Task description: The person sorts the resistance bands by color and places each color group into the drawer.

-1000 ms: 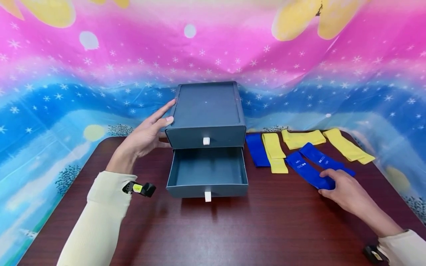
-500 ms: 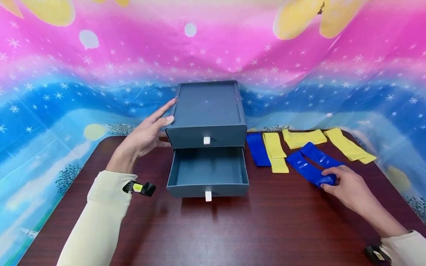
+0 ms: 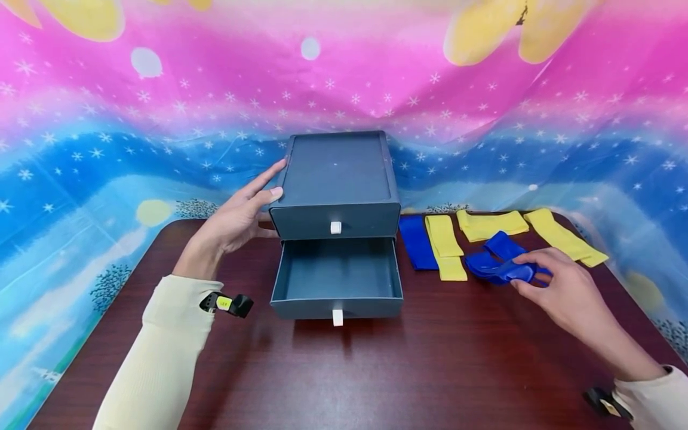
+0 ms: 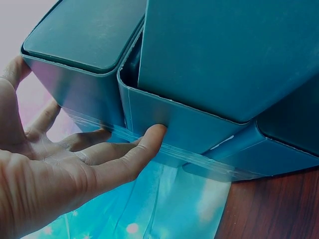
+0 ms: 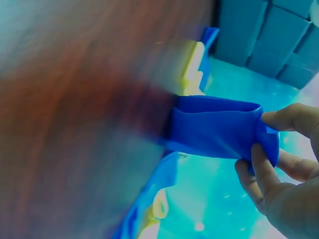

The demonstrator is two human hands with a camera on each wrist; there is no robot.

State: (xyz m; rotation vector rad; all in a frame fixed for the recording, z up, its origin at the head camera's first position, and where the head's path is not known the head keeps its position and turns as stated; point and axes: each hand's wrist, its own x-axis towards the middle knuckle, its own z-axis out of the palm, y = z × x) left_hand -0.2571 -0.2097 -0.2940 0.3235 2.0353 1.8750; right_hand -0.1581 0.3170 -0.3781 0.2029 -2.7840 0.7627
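Note:
My right hand (image 3: 567, 292) pinches the near end of a blue resistance band (image 3: 491, 270), a flat rubber loop. In the right wrist view the held band (image 5: 214, 133) shows its opening, lifted at the pinched end. Another blue band (image 3: 501, 243) lies just behind it. My left hand (image 3: 233, 221) rests against the left side of a dark blue-grey two-drawer box (image 3: 335, 170), thumb at the top edge and fingers spread. The lower drawer (image 3: 306, 309) is pulled out, with nothing visible inside; the upper one stays closed.
Right of the box lie a blue band (image 3: 416, 245) and a folded yellow band (image 3: 445, 239). Two more yellow bands (image 3: 491, 226) lie along the back of the brown table (image 3: 430, 370). A colourful printed cloth (image 3: 344, 65) hangs behind.
The near blue band lay flat; now it is bunched and lifted in my right hand, its end shifted back and slightly left. My left hand and the box stay put.

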